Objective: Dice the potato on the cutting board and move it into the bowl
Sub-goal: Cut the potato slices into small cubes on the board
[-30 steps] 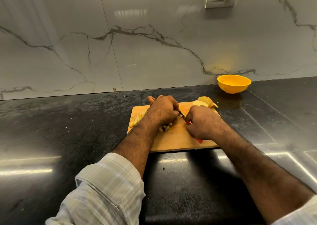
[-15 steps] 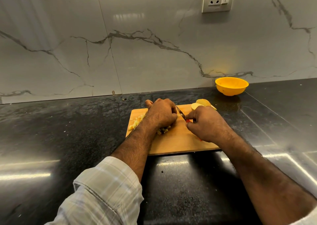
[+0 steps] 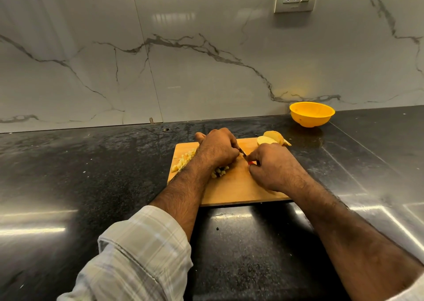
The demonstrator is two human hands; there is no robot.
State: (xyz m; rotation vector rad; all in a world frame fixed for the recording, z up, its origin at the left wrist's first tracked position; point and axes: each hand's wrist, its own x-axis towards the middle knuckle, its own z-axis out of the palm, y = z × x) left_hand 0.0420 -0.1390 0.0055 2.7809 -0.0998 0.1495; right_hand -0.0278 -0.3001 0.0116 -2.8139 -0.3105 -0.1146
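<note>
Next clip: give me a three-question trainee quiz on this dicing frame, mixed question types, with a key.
1. True or false: the yellow bowl already holds diced potato.
2. Which hand holds the knife? A) left hand B) right hand
3. Fill in: the uncut potato pieces lie at the cutting board's far ___ corner.

Key:
1. False; its visible inside looks empty.
2. B; the left hand steadies the potato being cut, with diced bits beside it.
3. right.

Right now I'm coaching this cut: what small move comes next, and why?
Probably another downward cut. The right hand grips the knife, whose blade lies against the left hand, which holds potato on the board; dice are piled there, the bowl looks empty.
</note>
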